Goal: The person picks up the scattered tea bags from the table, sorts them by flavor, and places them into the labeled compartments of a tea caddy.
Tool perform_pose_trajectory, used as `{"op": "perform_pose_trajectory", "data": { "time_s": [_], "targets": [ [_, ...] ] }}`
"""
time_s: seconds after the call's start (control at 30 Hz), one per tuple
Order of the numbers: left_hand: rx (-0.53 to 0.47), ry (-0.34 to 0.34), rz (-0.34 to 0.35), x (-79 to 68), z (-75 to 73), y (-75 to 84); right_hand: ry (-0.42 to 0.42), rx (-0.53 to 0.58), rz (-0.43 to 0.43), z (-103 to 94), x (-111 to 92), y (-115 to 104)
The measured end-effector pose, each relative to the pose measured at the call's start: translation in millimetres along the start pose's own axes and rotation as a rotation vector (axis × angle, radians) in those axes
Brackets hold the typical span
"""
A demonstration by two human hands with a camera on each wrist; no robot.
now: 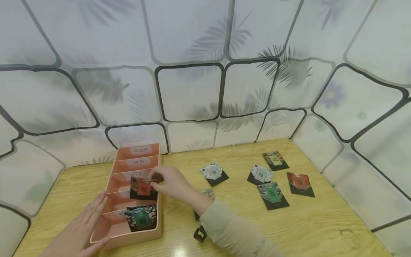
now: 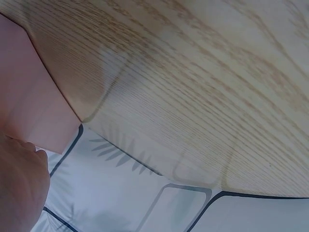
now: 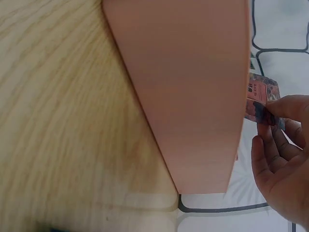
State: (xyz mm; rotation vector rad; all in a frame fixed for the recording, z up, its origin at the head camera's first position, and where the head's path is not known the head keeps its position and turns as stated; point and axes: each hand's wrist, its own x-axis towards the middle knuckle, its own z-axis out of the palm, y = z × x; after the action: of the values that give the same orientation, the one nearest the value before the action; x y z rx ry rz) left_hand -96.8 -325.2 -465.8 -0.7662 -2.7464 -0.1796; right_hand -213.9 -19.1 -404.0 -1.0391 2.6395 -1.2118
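In the head view a pink divided box point(image 1: 128, 239) stands at the left of the table. My right hand point(image 1: 174, 184) pinches a red-labelled packet point(image 1: 143, 190) by its upper right corner, over the middle compartments. The right wrist view shows the packet point(image 3: 258, 92) between thumb and fingers, above the box's rim. A green-labelled packet point(image 1: 141, 218) leans in the nearest compartment. Along the box's left side lies my left hand point(image 1: 78, 228), fingers straight against the wall and thumb at the front corner.
Several packets lie flat on the wooden table point(image 1: 237, 228) to the right, among them a red-labelled one point(image 1: 300, 184) and a green-labelled one point(image 1: 273, 195). A small black item point(image 1: 199, 234) lies beside my right forearm, which partly hides another packet. Patterned cloth point(image 1: 192, 92) hangs behind.
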Motion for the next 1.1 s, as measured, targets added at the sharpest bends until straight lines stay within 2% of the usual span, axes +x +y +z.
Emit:
{"op": "perform_pose_trajectory", "data": {
  "time_s": [0.27, 0.47, 0.77, 1.1],
  "targets": [
    [-0.001, -0.020, -0.030, -0.2, 1.8, 0.6, -0.028, -0.209, -0.050, 12.3, 1, 3],
    [0.004, -0.037, -0.052, -0.3, 2.3, 0.0, -0.029, -0.273, -0.055, 17.2, 1, 5],
    [-0.001, -0.061, -0.074, 0.0, 3.2, -0.6, -0.020, -0.246, -0.023, 19.2, 0, 5],
    [0.002, -0.053, -0.064, -0.1, 2.8, -0.7, -0.018, -0.206, -0.011, 15.4, 1, 5]
  ]
}}
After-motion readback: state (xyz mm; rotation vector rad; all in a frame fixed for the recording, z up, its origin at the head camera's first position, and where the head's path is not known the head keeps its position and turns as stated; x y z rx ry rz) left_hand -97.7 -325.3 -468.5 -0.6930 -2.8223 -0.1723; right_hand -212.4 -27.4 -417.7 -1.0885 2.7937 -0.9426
